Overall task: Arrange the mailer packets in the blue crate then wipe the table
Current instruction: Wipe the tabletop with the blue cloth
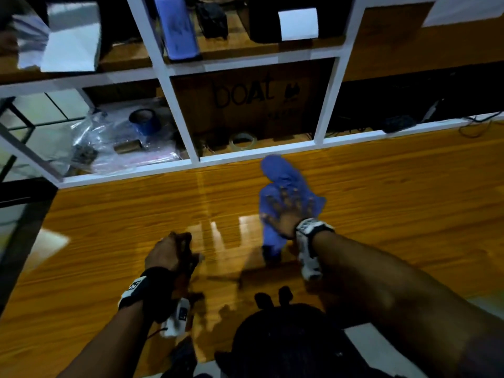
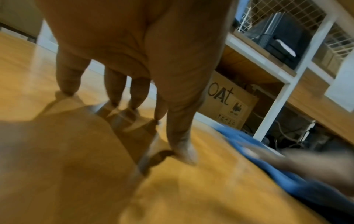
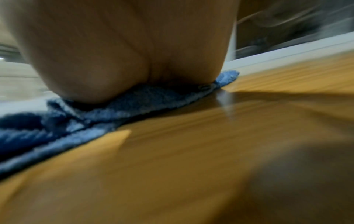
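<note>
My right hand (image 1: pixel 286 211) lies flat with spread fingers on a blue cloth (image 1: pixel 283 175), pressing it onto the wooden table (image 1: pixel 381 200) near the shelf's front rail. In the right wrist view the palm (image 3: pixel 124 53) bears down on the rumpled cloth (image 3: pixel 143 98). My left hand (image 1: pixel 169 252) is nearer to me and holds nothing. Its straight fingers (image 2: pixel 114 91) and thumb touch the tabletop (image 2: pixel 191 189) with their tips. The blue cloth (image 2: pixel 268 159) shows blurred at its right. No mailer packets or blue crate are in view.
A white-framed shelf (image 1: pixel 174 105) runs along the table's far edge. It holds a cardboard "boat" box (image 1: pixel 245 105), a blue tape roll (image 1: pixel 144 121), a clear tape roll (image 1: pixel 242 140) and plastic bags (image 1: pixel 109 148). The table's left edge (image 1: pixel 46 214) meets a dark frame.
</note>
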The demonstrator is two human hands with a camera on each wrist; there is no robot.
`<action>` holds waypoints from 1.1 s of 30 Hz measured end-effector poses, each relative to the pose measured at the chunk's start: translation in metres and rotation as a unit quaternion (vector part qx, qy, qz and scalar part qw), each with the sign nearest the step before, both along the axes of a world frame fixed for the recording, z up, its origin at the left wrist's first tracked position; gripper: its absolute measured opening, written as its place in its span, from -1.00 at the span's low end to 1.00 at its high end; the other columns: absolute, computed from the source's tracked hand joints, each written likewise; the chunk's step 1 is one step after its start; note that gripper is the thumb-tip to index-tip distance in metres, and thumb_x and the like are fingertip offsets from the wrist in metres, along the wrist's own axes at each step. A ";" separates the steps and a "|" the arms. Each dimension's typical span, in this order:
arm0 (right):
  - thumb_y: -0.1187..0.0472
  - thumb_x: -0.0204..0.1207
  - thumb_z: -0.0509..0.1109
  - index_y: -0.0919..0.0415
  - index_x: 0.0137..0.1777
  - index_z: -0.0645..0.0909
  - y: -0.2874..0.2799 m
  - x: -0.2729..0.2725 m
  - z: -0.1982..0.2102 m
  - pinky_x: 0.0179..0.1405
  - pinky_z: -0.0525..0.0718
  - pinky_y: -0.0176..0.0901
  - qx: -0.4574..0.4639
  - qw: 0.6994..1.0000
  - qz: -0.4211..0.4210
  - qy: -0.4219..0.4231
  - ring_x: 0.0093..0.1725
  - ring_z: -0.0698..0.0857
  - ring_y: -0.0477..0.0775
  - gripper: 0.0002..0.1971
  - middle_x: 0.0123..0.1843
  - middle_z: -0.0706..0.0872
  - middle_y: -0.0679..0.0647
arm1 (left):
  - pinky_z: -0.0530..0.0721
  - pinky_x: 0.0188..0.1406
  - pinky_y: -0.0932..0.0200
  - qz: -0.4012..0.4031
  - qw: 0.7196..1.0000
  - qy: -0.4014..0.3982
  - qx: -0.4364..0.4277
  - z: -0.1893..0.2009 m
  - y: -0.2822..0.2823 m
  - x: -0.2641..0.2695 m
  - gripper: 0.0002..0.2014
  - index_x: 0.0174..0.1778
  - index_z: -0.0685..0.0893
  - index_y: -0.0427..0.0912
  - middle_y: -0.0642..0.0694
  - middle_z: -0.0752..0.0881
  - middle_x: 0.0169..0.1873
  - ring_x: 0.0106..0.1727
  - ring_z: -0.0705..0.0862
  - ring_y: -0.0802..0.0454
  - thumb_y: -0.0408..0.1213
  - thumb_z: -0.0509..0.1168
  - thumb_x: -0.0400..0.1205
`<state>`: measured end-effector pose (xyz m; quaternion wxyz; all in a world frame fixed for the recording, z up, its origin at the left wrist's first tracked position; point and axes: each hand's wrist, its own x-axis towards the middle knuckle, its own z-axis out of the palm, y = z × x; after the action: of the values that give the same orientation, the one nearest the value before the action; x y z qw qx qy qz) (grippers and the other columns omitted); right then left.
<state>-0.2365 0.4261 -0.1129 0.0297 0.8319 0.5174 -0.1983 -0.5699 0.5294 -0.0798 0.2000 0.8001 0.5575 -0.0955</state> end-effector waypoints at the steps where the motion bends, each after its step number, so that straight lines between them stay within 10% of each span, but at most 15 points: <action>1: -0.55 0.62 -0.09 -0.37 0.78 -0.20 -0.015 0.031 0.005 0.61 -0.35 0.64 0.000 0.999 -0.043 0.001 0.80 -0.34 0.33 -0.22 0.82 -0.40 -0.10 | 0.68 0.01 0.01 0.012 1.000 -0.019 0.005 0.002 0.005 0.005 -0.57 0.31 0.69 0.13 -0.10 0.73 0.29 0.23 0.72 -0.27 0.16 0.50 0.56; 4: -0.52 0.53 -0.48 -0.29 0.80 -0.17 -0.058 0.119 0.014 0.64 -0.30 0.66 -0.039 0.994 -0.093 -0.035 0.77 -0.34 0.48 -0.17 0.84 -0.35 0.04 | 0.63 0.05 0.04 -0.001 1.000 -0.027 0.006 0.006 0.023 0.028 -0.38 0.53 0.61 0.00 -0.11 0.71 0.41 0.33 0.70 -0.26 0.11 0.54 0.57; 8: -0.59 0.53 -0.30 -0.31 0.80 -0.13 -0.072 0.198 -0.030 0.59 -0.27 0.74 -0.065 0.976 -0.209 0.012 0.76 -0.36 0.54 -0.16 0.84 -0.37 0.08 | 0.68 -0.34 0.11 0.017 1.000 0.018 0.000 0.012 0.031 0.047 -0.58 -0.15 0.63 -0.03 -0.03 0.75 -0.21 -0.23 0.73 -0.05 0.18 0.62 0.44; 17: -0.59 0.57 -0.17 -0.34 0.79 -0.25 0.081 -0.026 0.005 0.55 -0.47 0.66 0.005 0.996 0.087 0.033 0.76 -0.46 0.38 -0.17 0.80 -0.48 -0.07 | 0.54 -0.36 0.18 0.036 0.999 0.021 -0.019 0.019 0.038 0.049 -0.56 -0.25 0.61 0.00 0.06 0.72 -0.27 -0.25 0.69 0.04 0.15 0.69 0.33; 21: -0.52 0.63 -0.06 -0.34 0.79 -0.22 0.146 -0.100 0.013 0.55 -0.40 0.72 -0.016 0.974 0.222 0.037 0.77 -0.41 0.40 -0.21 0.84 -0.37 -0.03 | 0.71 -0.07 0.05 0.046 0.998 0.036 -0.028 0.023 0.046 0.060 -0.77 0.01 0.80 -0.02 -0.15 0.85 0.05 0.07 0.80 -0.21 -0.07 0.58 0.49; 26: -0.59 0.58 -0.07 -0.36 0.78 -0.24 0.173 -0.074 0.011 0.59 -0.40 0.67 -0.020 0.976 0.212 0.037 0.79 -0.38 0.33 -0.16 0.84 -0.36 -0.07 | 0.77 -0.05 0.00 0.092 0.993 0.064 -0.034 0.026 0.051 0.075 -0.76 -0.08 0.85 -0.04 -0.14 0.84 -0.07 -0.02 0.83 -0.21 -0.06 0.51 0.39; 33: -0.58 0.60 -0.16 -0.35 0.77 -0.27 0.120 0.064 0.021 0.66 -0.32 0.58 -0.011 0.996 0.083 0.027 0.83 -0.24 0.27 -0.19 0.85 -0.28 -0.10 | 0.77 0.05 -0.10 0.085 0.990 0.110 0.033 0.024 0.050 0.094 -0.65 -0.06 0.67 -0.14 -0.18 0.75 -0.09 -0.04 0.77 -0.24 0.10 0.23 0.75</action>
<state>-0.1727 0.5460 -0.0916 0.0419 0.7801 0.5831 -0.2230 -0.4754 0.5792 -0.0554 0.1187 0.7403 0.6451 -0.1473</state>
